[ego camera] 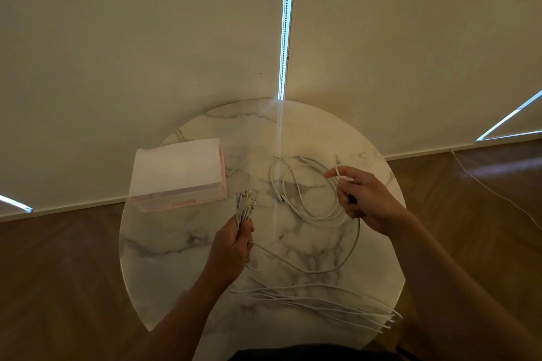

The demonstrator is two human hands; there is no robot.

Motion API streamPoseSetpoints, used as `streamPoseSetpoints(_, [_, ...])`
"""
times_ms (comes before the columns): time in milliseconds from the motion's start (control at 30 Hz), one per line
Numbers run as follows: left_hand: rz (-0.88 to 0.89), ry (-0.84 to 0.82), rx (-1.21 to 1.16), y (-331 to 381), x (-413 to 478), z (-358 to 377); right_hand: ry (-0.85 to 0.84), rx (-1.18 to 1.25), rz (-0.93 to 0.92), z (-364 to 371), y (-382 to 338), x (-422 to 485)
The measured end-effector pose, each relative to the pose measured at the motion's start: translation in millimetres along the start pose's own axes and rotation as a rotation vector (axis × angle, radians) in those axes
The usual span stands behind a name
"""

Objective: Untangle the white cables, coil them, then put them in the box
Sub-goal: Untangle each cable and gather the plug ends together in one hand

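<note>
While the fingers (248, 227) of the left hand (231, 246) are clenched round a bunch of cable ends (245, 204), whose plugs stick up above the fist, the right hand (369, 202) pinches a single strand (336, 165) between thumb and forefinger, its other fingers loosely bent. Between the two hands the white cables (296, 184) lie in slack loops on the round marble bench (181, 243), and one length curves from the left fist across to the right hand. More lengths trail in a sheaf (322, 299) over the near part of the bench and off its right edge. The pale pink box (176, 173) stands at the bench's far left, just beyond the plugs and apart from the loops. Wooden floor (58, 272) surrounds the bench.
</note>
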State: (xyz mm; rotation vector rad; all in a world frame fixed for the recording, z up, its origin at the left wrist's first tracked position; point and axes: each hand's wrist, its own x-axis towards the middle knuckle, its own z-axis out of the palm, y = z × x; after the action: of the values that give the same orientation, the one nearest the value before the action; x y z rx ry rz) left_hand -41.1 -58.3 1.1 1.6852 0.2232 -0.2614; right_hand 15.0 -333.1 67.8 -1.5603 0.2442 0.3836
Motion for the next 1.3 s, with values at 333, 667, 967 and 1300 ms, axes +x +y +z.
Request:
streamPoseSetpoints(333, [0.072,0.196,-0.014,7.9,-0.5,-0.9,0.413,-0.429,0.36,-27.6,73.7,8.9])
streamPoseSetpoints(667, [0.094,0.238,-0.035,19.1,2.9,-8.2,0.53,-1.281,0.455,-47.9,111.2,-9.8])
streamPoseSetpoints(967, [0.08,0.199,-0.192,36.1,5.7,-17.7,-0.232,-1.161,-0.077,82.4,77.6,-1.4])
streamPoseSetpoints(1300, [0.104,0.193,-0.327,42.1,5.5,-26.4,-0.441,-1.078,-0.299,152.5,67.9,3.2])
